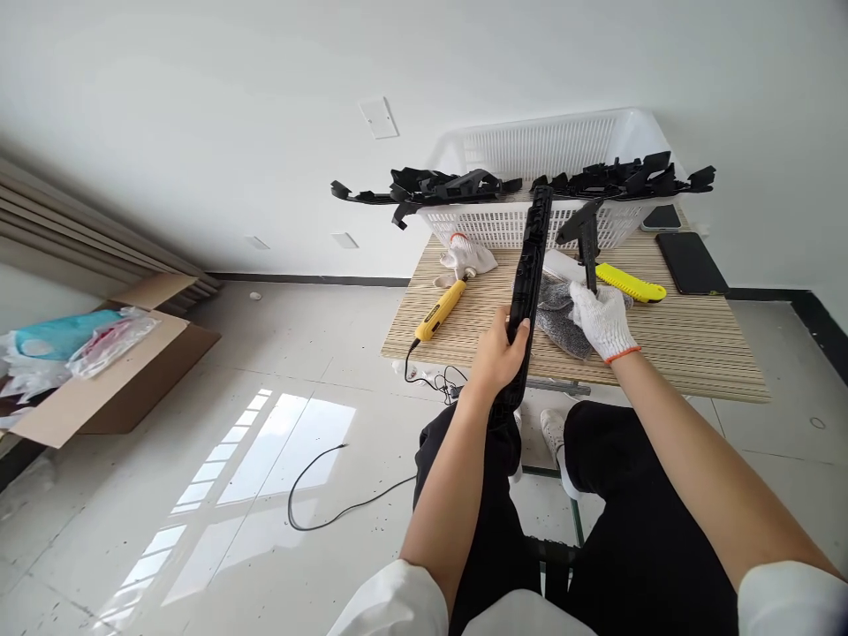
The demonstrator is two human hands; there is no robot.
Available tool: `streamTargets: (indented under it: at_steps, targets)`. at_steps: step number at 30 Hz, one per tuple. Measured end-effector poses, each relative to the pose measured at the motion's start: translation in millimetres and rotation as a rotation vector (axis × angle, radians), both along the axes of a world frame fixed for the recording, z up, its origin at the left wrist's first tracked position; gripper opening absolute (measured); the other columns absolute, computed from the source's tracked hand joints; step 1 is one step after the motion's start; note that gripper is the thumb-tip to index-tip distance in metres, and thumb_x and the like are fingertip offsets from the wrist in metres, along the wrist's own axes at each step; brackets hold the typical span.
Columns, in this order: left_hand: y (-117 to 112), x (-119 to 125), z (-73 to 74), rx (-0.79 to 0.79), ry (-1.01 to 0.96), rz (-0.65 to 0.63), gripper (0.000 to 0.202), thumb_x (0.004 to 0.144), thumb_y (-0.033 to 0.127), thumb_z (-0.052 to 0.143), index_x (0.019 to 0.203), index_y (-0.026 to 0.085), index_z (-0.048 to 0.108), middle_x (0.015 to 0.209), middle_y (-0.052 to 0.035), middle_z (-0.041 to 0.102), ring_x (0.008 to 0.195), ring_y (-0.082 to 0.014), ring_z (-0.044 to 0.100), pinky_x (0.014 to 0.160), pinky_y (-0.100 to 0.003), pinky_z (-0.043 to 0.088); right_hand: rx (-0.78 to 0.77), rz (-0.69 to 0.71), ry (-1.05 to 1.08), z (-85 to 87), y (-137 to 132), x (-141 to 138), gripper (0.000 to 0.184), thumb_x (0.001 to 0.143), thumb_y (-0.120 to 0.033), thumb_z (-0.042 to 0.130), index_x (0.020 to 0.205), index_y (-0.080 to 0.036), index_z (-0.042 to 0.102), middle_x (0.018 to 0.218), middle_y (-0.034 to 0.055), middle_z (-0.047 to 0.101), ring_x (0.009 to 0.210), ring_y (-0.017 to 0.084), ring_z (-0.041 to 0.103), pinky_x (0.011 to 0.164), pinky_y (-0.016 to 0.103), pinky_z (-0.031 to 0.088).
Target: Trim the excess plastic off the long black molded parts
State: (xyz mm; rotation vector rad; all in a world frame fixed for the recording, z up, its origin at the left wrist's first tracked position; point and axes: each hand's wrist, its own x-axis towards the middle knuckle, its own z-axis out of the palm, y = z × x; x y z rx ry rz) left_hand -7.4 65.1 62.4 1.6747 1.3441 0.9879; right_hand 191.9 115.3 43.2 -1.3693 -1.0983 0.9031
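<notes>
My bare left hand (pixel 502 355) is closed around a long, ribbed black plastic strip (pixel 530 274), which is held upright and slightly tilted above the table's front edge. In a white knitted glove with an orange cuff, my right hand (pixel 601 320) grips the lower end of a T-shaped black piece (pixel 586 238); its exact kind is unclear. Under the right hand lies a grey cloth (pixel 563 340). Just behind that glove rests a yellow-handled cutter (pixel 632 283). Left of the strip is a yellow corded tool (pixel 441 311), near a crumpled white glove (pixel 467 256).
A white slatted basket (pixel 490 227) stands at the table's back, with black plastic parts (pixel 450 185) lying across it and overhanging its sides. A black phone (pixel 692 263) lies on the wooden table (pixel 689 353) at right. Cable (pixel 291 508) and an open cardboard box (pixel 142 375) are on the floor.
</notes>
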Motion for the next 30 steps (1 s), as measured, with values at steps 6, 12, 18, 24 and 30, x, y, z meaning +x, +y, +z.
streamTargets:
  at_steps: [6,12,18,24,30]
  targets:
    - [6,9,-8.1,-0.059,-0.069,0.064,0.015,0.104,0.041,0.048,0.110,0.026,0.050,0.066,0.0033,0.065,0.059,-0.0224,0.068,0.061,-0.031,0.046,-0.010,0.003,-0.022,3.5,-1,0,0.052,0.085,-0.050,0.067,0.050,-0.026,0.036,0.042,-0.0033,0.039,0.041,0.010,0.037,0.042,0.026,0.032]
    - [5,17,-11.1,-0.035,-0.059,0.087,0.015,0.105,0.042,0.046,0.108,0.027,0.048,0.062,0.0044,0.061,0.059,-0.0240,0.068,0.065,-0.032,0.044,0.011,-0.027,-0.031,6.4,0,-2,0.048,0.084,-0.047,0.068,0.053,-0.026,0.038,0.041,-0.0040,0.039,0.040,0.010,0.037,0.040,0.026,0.030]
    - [4,16,-7.6,-0.049,0.042,0.090,0.017,0.106,0.043,0.043,0.106,0.027,0.046,0.079,-0.0027,0.067,0.074,-0.0282,0.069,0.067,-0.033,0.043,0.035,-0.023,0.006,2.3,5,-3,0.044,0.081,-0.050,0.071,0.059,-0.027,0.040,0.043,-0.0066,0.036,0.038,0.010,0.037,0.037,0.025,0.029]
    - [1,18,-1.1,-0.066,0.142,0.125,0.017,0.107,0.041,0.042,0.109,0.026,0.051,0.096,-0.0077,0.074,0.096,-0.0316,0.071,0.079,-0.035,0.046,0.057,-0.008,0.030,-0.1,6,0,0.046,0.079,-0.049,0.074,0.060,-0.026,0.039,0.042,-0.0063,0.037,0.038,0.009,0.038,0.037,0.023,0.032]
    - [6,19,-6.6,-0.019,0.153,0.171,0.020,0.106,0.041,0.045,0.099,0.026,0.054,0.095,-0.0089,0.073,0.095,-0.0310,0.070,0.077,-0.034,0.044,0.019,-0.009,0.075,1.9,6,-2,0.047,0.080,-0.045,0.073,0.054,-0.025,0.039,0.042,-0.0053,0.039,0.038,0.008,0.037,0.037,0.023,0.029]
